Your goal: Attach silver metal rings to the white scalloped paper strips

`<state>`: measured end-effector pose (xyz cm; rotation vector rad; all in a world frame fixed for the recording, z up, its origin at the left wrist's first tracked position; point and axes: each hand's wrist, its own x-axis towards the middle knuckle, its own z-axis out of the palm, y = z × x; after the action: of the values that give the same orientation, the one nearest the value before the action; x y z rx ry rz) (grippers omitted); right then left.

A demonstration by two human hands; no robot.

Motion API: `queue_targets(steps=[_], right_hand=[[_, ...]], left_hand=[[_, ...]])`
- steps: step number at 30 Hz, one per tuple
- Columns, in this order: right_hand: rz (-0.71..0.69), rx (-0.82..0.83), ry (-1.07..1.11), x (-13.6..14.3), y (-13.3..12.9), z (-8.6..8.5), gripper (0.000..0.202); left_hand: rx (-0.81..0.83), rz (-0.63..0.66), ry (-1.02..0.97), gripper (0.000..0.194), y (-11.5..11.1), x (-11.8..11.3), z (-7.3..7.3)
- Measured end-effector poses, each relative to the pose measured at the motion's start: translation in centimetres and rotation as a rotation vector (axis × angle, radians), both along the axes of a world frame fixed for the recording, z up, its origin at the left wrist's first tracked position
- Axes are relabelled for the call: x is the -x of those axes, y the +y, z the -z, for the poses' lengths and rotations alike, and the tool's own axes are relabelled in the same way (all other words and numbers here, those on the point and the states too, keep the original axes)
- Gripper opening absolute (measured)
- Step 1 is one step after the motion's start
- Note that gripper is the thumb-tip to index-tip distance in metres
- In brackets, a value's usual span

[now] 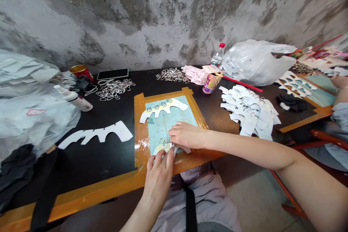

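Left grip (160, 169): fingers bent down onto the near card; the fingertips' undersides are hidden, so I cannot tell whether they pinch it or only press.
Right grip (185, 135): just above and right of the left grip, fingers curled down beside the near card; whatever lies under them is covered, and I cannot tell whether they close on anything.
Near card (183, 148): under and between both grips, its middle hidden by fingers; the outline cannot be followed whole.
Loose ring (164, 147): on the near card's visible left part, just beyond the left grip's fingertips.
Far card (178, 104): beyond both grips, in full view, with four rings along its yellowish band.
Mat (159, 130): pale blue, beneath both cards; its near edge is partly covered by the left grip.
Tape (140, 141): brown, framing the mat, glossy with glare.
Spare card (102, 135): left of the left grip, flat on the black counter (106, 168).
Ring heaps: one (114, 89) far left of the grips, one (173, 75) straight beyond; single rings blur together.
Card pile (248, 110): right of the right grip, overlapping too much to count.
Cup (211, 83): beyond the right grip, contents unclear.
Co-worker's arm (342, 88): far right of the right grip, cut off by the picture's edge.
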<state>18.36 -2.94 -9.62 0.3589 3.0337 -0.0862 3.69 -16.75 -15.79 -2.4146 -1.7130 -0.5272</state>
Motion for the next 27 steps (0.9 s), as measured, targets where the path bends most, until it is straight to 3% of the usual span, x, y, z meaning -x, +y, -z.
queue_targets(steps=[3,6,10,13,16,22,25,27], right_hand=[[0.011,0.051,-0.05,0.2,0.5,-0.4,0.014],[0.003,0.204,-0.077,0.4,1.6,-0.4,0.019],[-0.009,0.451,-0.099,0.8,3.4,-0.2,0.015],[-0.039,0.518,-0.093,0.9,3.8,0.0,0.013],[-0.128,0.424,-0.028,0.5,3.3,0.4,0.012],[-0.27,-0.038,0.054,-1.6,1.7,2.3,0.023],[-0.29,-0.104,0.086,-2.6,1.4,3.2,0.023],[-0.227,-0.074,0.124,-2.7,1.4,3.6,0.022]], left_hand=[[-0.022,-0.031,0.029,0.032,-0.6,-0.6,0.0],[-0.048,-0.034,0.054,0.03,-0.9,-1.0,-0.1],[-0.074,-0.066,0.038,0.028,-0.8,-1.5,-0.2],[-0.07,-0.077,0.026,0.029,-0.6,-1.6,-0.2],[-0.038,-0.109,-0.035,0.027,-0.3,-1.4,-0.2],[0.007,-0.21,-0.168,0.026,0.7,-1.2,-0.3],[0.003,-0.215,-0.165,0.025,1.0,-1.4,-0.7],[0.016,-0.201,-0.178,0.024,1.2,-1.5,-1.0]])
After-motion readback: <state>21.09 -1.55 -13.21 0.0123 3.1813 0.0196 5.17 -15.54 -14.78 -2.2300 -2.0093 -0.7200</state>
